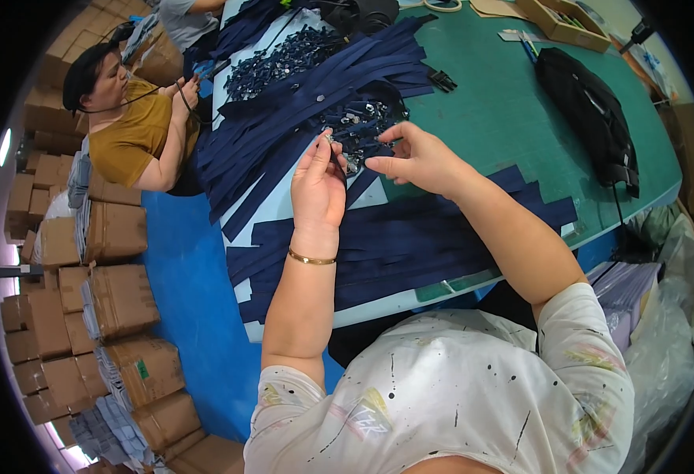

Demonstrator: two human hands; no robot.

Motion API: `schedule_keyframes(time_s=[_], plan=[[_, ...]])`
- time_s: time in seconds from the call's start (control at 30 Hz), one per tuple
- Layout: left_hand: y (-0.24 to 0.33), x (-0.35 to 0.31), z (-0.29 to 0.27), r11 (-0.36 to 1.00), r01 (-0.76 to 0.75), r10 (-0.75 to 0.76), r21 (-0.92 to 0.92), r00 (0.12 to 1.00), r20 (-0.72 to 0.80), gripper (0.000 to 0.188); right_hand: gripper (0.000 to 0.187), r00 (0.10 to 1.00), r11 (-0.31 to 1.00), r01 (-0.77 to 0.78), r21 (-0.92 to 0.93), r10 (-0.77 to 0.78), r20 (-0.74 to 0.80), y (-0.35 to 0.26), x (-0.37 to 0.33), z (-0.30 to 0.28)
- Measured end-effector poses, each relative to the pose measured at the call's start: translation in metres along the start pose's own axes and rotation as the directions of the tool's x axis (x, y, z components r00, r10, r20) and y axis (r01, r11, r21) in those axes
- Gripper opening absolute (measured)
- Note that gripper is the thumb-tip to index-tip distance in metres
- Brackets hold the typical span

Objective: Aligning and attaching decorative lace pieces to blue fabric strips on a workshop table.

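Note:
My left hand (319, 183) is raised over the table with its fingertips pinched together. Between them sits a small metal piece (329, 136) that looks like a zipper slider, and a thin dark strip shows beside the fingers. To its right, my right hand (430, 160) has thumb and fingers curved apart, with nothing visible between them. Just beyond both hands lies a heap of loose zipper sliders (363, 122) in dark and silvery tones. Navy zipper tapes (276, 146) fan out to the left of it, and more navy zipper tapes (410, 237) lie flat beneath my forearms.
A second heap of small navy pieces (284, 63) lies farther back. On the green tabletop (481, 103) are a black pouch (588, 110), a black buckle (442, 79) and a cardboard tray (572, 24). A co-worker (130, 126) works at the left edge, near stacked cartons (122, 296).

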State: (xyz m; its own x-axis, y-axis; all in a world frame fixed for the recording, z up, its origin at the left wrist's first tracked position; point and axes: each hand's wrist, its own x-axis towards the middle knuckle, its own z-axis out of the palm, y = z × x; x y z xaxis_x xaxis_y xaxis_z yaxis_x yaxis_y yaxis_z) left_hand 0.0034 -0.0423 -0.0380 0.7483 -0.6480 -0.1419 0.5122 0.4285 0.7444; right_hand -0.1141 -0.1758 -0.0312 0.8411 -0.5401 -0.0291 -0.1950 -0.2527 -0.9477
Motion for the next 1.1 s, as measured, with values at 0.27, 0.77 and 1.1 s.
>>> schedule_keyframes(time_s=[0.27,0.77,1.1], plan=[[-0.003,-0.001,0.001,0.988,-0.087,0.082,0.125,0.996,0.042,0.02,0.012,0.974,0.837,0.173,0.519,-0.222,0.033,0.003,0.001,0.008],[-0.006,-0.009,0.008,0.962,-0.124,0.094,0.244,0.987,0.129,0.019,0.015,0.993,0.966,0.098,0.24,-0.112,0.044,-0.006,-0.004,0.01],[-0.01,-0.008,0.007,0.851,-0.275,0.227,0.447,0.961,0.159,0.016,0.023,0.99,0.949,0.143,0.282,-0.136,-0.042,0.003,-0.003,0.016]])
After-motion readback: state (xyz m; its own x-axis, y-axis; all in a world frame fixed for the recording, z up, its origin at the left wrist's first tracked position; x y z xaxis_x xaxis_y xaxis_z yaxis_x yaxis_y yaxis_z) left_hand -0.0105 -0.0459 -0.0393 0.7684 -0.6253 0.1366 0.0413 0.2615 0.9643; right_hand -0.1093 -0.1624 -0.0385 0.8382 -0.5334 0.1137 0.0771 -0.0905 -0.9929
